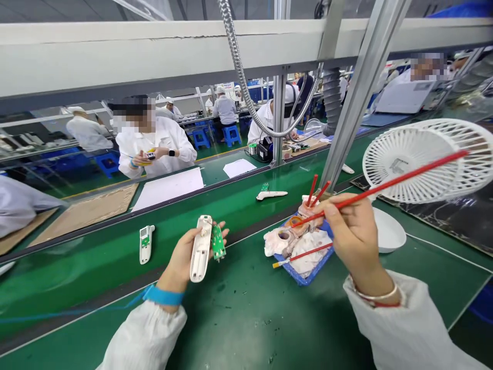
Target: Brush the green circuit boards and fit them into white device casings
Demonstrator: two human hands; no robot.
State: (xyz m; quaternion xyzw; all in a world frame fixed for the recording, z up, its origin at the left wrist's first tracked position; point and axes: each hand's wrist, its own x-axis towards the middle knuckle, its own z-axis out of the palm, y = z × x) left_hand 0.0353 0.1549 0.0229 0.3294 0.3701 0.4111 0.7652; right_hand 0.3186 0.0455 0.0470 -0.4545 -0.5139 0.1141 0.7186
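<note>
Belt: a green conveyor belt (88,272) is stretching across the view, with a white device (146,244) lying on it and a second white device (271,195) lying farther along.
Across the belt: a co-worker (154,151) in a white coat is holding something small in both hands.
Left hand (181,262): its fingers are closing firmly around a white plastic casing (201,248), and a green circuit board (217,241) is sitting just beside the casing in the same grip.
Tray: a blue tray (316,262) is holding pink cloth (308,252), an orange tape roll (296,221) and a yellow-tipped red brush (302,254).
Right hand (356,239): its thumb and fingers are pinching a long red stick (400,177) nearly shut, with the stick's far end reaching over the tray.
Bowl: a white bowl (389,231) is sitting just beside the right hand.
Fan: a round white fan (423,162) is tilting behind the stick.
</note>
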